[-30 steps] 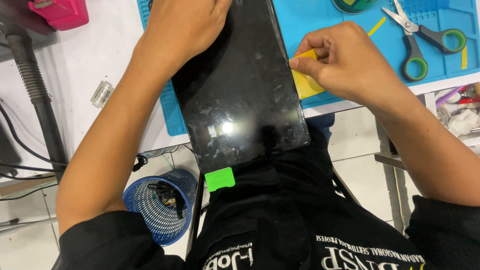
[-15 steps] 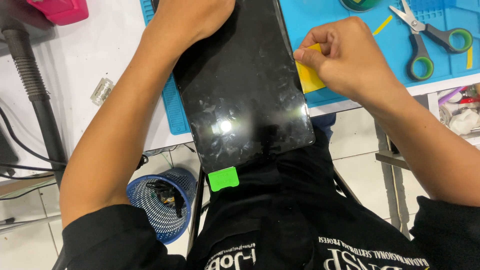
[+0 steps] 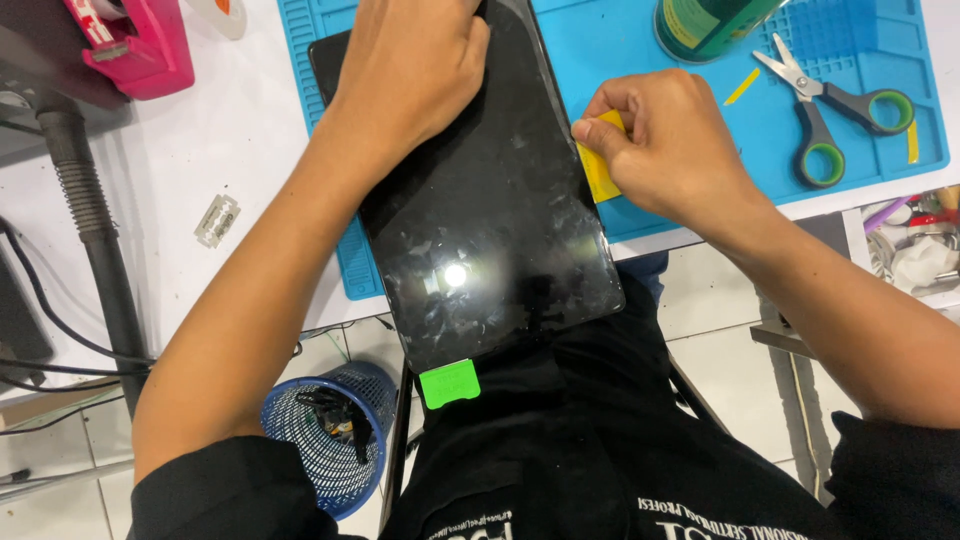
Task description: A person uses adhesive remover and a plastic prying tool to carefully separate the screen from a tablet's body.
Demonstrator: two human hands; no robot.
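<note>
Here, a large black glass-fronted tablet (image 3: 480, 200) lies lengthwise on a blue silicone work mat (image 3: 640, 60), its near end overhanging the edge of the white table (image 3: 230, 150) above the person's lap. A bright green rectangular pull tab (image 3: 450, 383) hangs from the tablet's near edge. The glossy screen shows faint mottled patches and the reflection of a lamp.

The left hand (image 3: 410, 70) lies palm-down on the far part of the tablet, fingers curled over the screen, pressing it flat; its grip closes on nothing. The right hand (image 3: 670, 150) is at the tablet's right long edge, its grip pinched narrow on a small yellow plastic card (image 3: 600, 175), which touches that edge of the tablet; whether the card enters the seam cannot be told.

On the mat, well to the right of the right hand, lie scissors with grey-and-green handles (image 3: 830, 115), blades closed. A thin yellow strip (image 3: 742, 87) lies just beside the scissors' tips, and another yellow sliver (image 3: 912, 142) rests near the mat's right border. A green cylindrical container (image 3: 700, 25) stands at the far edge of the mat.

On the bare table left of the mat lies a flat metal razor blade (image 3: 217, 220); a pink tape dispenser (image 3: 135, 45) sits in the far left corner. On the floor beneath the table stands a blue mesh waste basket (image 3: 320, 440).
</note>
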